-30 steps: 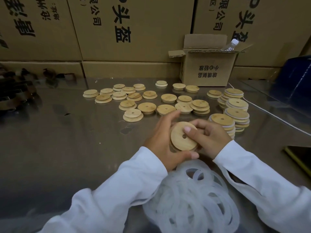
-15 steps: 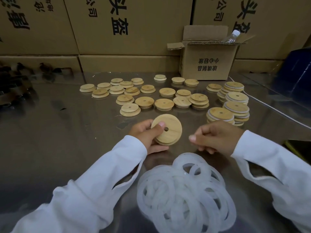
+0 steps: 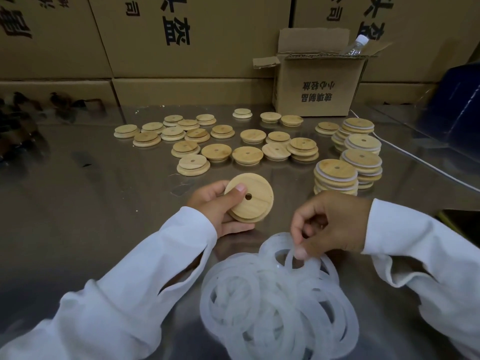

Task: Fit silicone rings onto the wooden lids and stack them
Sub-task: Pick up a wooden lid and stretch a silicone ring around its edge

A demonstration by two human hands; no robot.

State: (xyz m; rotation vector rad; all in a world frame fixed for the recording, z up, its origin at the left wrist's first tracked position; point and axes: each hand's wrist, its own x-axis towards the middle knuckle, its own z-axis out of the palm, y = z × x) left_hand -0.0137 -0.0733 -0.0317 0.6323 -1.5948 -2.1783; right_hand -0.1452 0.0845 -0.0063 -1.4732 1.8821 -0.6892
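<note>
**Steel worktop [image 3: 78, 203]: wooden lid [image 3: 253, 198] in left hand [image 3: 215, 203], right hand [image 3: 332, 222] at ring pile [image 3: 272, 302]**

Surface: shiny metal, backed along its far edge by a wall of large printed cardboard cartons [image 3: 194, 35]. A small open box [image 3: 319, 89] stands at the far edge, right of centre, with a clear bottle [image 3: 357, 45] poking out of its top.

Left hand: held over the middle of the worktop. My thumb lies across the lid's upper face, just beside the centre hole. My fingers curl under the lower rim. The lid is tilted toward me, and its stepped edge shows as plain wood along the lower side.

Right hand: just right of the lid, not touching it, knuckles up, fingers curled downward. Thumb and forefinger pinch the edge of one silicone ring [image 3: 293, 258] at the far side of the pile. The tips are blurred, so I cannot read the exact grip.

Ring pile: translucent white, heaped loosely at the near edge of the worktop, between my white sleeves [image 3: 130, 281].

Loose lids [image 3: 220, 152]: spread singly and in twos across the far half, from left of centre to the box.

Ringed stacks [image 3: 335, 175]: several toward the right side, with white ring edges showing between the lids. The nearest stack sits just beyond my right hand.

Other: a white cable [image 3: 415, 159] runs along the worktop right of the stacks. Dark blurred objects [image 3: 20, 113] sit at the far left corner, unidentified. A dark blue object [image 3: 457, 100] sits at the right edge.
</note>
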